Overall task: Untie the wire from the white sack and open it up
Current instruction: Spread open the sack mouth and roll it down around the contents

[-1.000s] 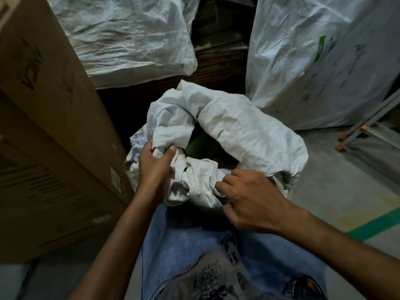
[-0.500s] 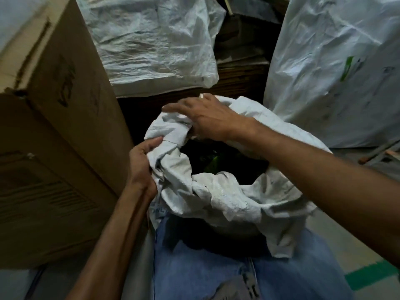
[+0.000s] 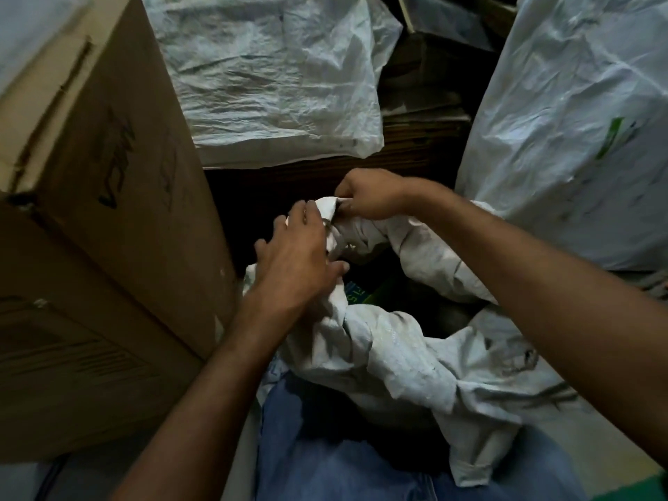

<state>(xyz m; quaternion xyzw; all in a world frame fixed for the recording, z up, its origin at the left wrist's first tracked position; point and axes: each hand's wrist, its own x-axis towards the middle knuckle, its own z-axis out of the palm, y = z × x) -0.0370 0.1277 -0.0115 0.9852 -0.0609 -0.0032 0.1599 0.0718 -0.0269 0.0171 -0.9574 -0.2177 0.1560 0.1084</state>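
The right hand (image 3: 376, 195) is pinched shut on a raised flap of the crumpled white woven-plastic sack (image 3: 405, 356) at the far edge of its mouth, while the left hand (image 3: 294, 263) lies just beside that pinch with fingers spread, pressing on the rim cloth below and nearer the person — whether it actually grips the fabric I cannot tell. The sack stands against the blue denim legs (image 3: 325, 446) of the person, its mouth already gaping; no wire shows anywhere, so the tie looks already off, though it may be hidden in the folds. Just under the pinch the opening is dark, and inside it lie green packages with pale lettering (image 3: 361, 294), too dim to identify. The risk, as I judge it, is the slack rim — if the pinched flap slips, the folded cloth could slump back over the contents, or a sharp tug could tip the sack toward the tall brown cardboard box (image 3: 108, 218) beyond the left hand.
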